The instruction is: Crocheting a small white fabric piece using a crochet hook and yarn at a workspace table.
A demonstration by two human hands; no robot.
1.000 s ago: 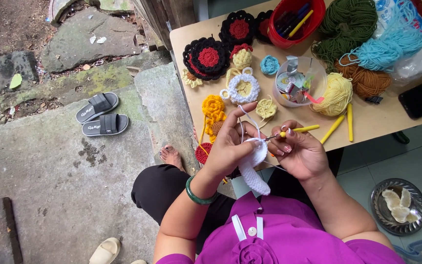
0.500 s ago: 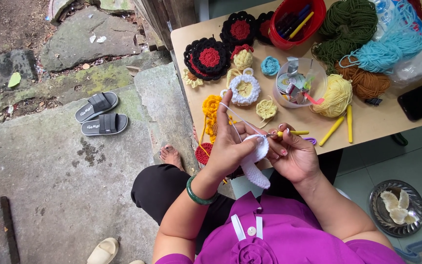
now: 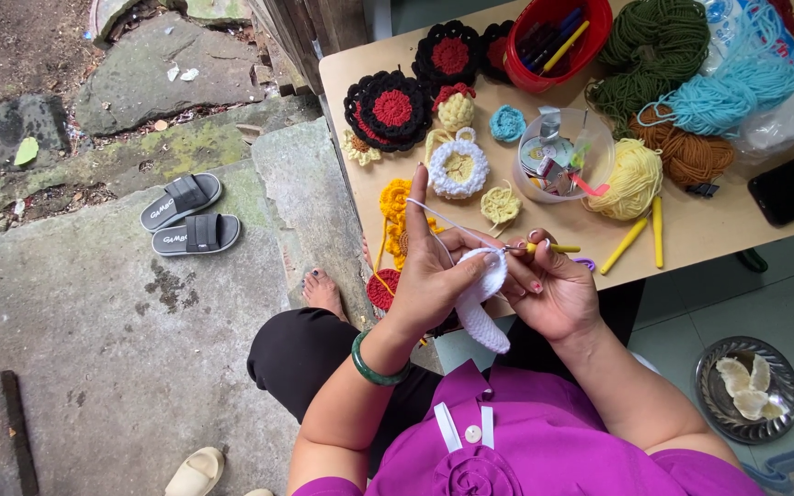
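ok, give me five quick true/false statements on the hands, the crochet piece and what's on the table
1. The left hand holds a white crochet piece. True.
2. The right hand holds a yellow-handled hook. True.
3. The red bowl is empty. False: it holds pens or similar sticks.
4. A green bangle sits on the right wrist. False: it is on the left wrist.
5. The two grey slippers lie on the table. False: they lie on the stone ground beside it.
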